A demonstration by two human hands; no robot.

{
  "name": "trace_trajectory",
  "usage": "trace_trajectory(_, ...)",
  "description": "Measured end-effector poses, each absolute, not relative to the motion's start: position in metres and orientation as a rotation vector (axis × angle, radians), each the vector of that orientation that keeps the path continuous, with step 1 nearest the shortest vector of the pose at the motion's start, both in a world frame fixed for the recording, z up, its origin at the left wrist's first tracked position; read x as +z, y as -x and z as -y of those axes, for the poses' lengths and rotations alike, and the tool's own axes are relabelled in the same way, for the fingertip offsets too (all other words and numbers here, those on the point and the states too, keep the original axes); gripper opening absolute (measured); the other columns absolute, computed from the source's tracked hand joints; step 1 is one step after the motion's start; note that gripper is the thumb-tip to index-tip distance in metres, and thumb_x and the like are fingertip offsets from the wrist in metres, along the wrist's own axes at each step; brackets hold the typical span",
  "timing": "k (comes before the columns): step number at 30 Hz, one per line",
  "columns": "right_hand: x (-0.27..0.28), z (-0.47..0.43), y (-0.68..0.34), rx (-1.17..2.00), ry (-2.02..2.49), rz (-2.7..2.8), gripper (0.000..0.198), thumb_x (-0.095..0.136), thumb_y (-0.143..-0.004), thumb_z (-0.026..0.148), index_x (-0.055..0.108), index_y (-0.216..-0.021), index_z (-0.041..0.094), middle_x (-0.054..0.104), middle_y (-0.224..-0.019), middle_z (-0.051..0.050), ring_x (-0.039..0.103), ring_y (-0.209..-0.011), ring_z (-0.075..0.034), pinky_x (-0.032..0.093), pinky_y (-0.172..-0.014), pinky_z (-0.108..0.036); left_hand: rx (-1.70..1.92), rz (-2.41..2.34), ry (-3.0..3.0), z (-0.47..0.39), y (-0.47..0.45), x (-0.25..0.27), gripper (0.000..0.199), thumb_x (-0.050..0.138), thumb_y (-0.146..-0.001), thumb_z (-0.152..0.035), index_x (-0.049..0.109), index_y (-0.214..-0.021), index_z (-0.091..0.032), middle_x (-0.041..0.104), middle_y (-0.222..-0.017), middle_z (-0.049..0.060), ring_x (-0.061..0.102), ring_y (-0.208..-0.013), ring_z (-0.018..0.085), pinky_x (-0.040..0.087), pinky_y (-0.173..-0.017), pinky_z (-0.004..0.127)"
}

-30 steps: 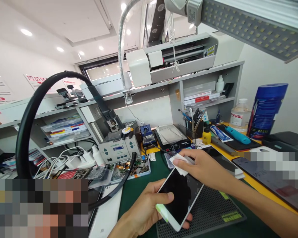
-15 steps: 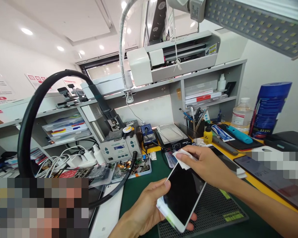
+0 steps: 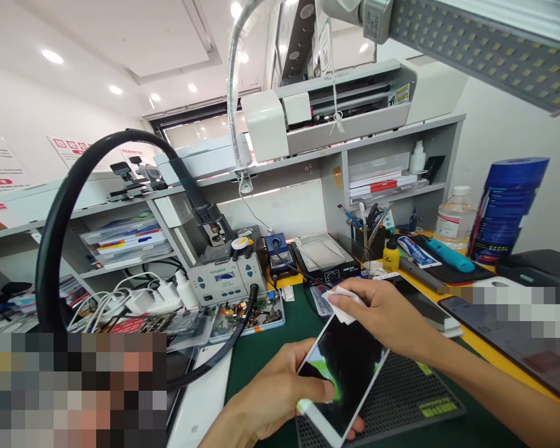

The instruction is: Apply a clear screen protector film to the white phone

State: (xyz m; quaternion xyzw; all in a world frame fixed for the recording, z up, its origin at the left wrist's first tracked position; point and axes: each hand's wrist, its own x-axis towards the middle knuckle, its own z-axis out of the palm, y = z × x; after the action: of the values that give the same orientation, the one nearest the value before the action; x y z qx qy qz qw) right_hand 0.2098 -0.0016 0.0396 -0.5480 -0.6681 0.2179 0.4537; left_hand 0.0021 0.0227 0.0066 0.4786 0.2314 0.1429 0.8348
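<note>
Over the black perforated mat, tilted, sat the white-framed smartphone, and the left hand had it closed in by the near end: thumb across the dark glass, fingertips peeking out past the right edge! Up at the far end, the right hand was pinching a white wipe against the phone's far left corner.

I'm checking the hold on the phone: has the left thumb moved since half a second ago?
Yes. Against the parts tray, the left thumb has moved down and slightly right in the view, from the edge of the phone inward.
</note>
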Motion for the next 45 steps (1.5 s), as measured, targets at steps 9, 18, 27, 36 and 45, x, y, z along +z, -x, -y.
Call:
trace_trajectory(9, 0.052, -0.018, -0.263, 0.464, 1.533, 1.261, 0.041, 0.049, -0.094, 0.055, 0.064, -0.084, 0.018, 0.070, -0.068, -0.002, 0.061, -0.051, -0.015, 0.048, -0.049, -0.024, 0.569, -0.379, -0.959, -0.039, 0.015, 0.015, 0.041, 0.067, -0.081, -0.011, 0.057, -0.121, -0.014, 0.072, -0.096, 0.015, 0.074, -0.087, 0.036, 0.059, -0.078, 0.050)
trace_trajectory(18, 0.056, -0.018, -0.311, 0.505, 1.871, 1.459, 0.019, 0.061, -0.093, 0.032, 0.064, -0.082, 0.016, 0.060, -0.062, 0.004, 0.057, -0.047, -0.011, 0.045, -0.044, -0.021, 0.915, -0.551, -0.787, -0.048, 0.019, 0.024, 0.074, 0.063, -0.082, -0.004, 0.033, -0.148, -0.020, 0.071, -0.114, 0.018, 0.070, -0.103, 0.041, 0.053, -0.094, 0.060)
trace_trajectory(27, 0.040, -0.027, -0.337, 0.536, 2.119, 1.537, 0.029, 0.062, -0.097, 0.034, 0.062, -0.119, 0.016, 0.066, -0.115, -0.007, 0.067, -0.094, -0.021, 0.058, -0.080, -0.040, 0.907, -0.481, -0.696, -0.049, 0.022, 0.018, 0.069, 0.062, -0.086, -0.018, 0.032, -0.148, -0.012, 0.065, -0.125, 0.024, 0.068, -0.105, 0.043, 0.051, -0.096, 0.061)
trace_trajectory(36, 0.022, -0.043, -0.343, 0.092, 2.034, 1.508, 0.030, 0.062, -0.096, 0.033, 0.061, -0.122, 0.018, 0.063, -0.124, -0.009, 0.065, -0.103, -0.023, 0.056, -0.087, -0.044, 0.847, -0.452, -0.667, -0.047, 0.022, 0.022, 0.056, 0.060, -0.090, -0.039, 0.049, -0.137, -0.010, 0.068, -0.120, 0.022, 0.070, -0.099, 0.041, 0.055, -0.087, 0.056)
trace_trajectory(45, 0.031, -0.037, -0.291, -0.406, 1.649, 1.297, 0.038, 0.052, -0.097, 0.042, 0.062, -0.119, 0.014, 0.066, -0.117, -0.017, 0.060, -0.111, -0.031, 0.051, -0.093, -0.048, 0.839, -0.308, -0.670, -0.044, 0.026, 0.028, 0.061, 0.049, -0.094, -0.053, 0.050, -0.135, -0.007, 0.067, -0.116, 0.023, 0.070, -0.097, 0.039, 0.051, -0.091, 0.055)
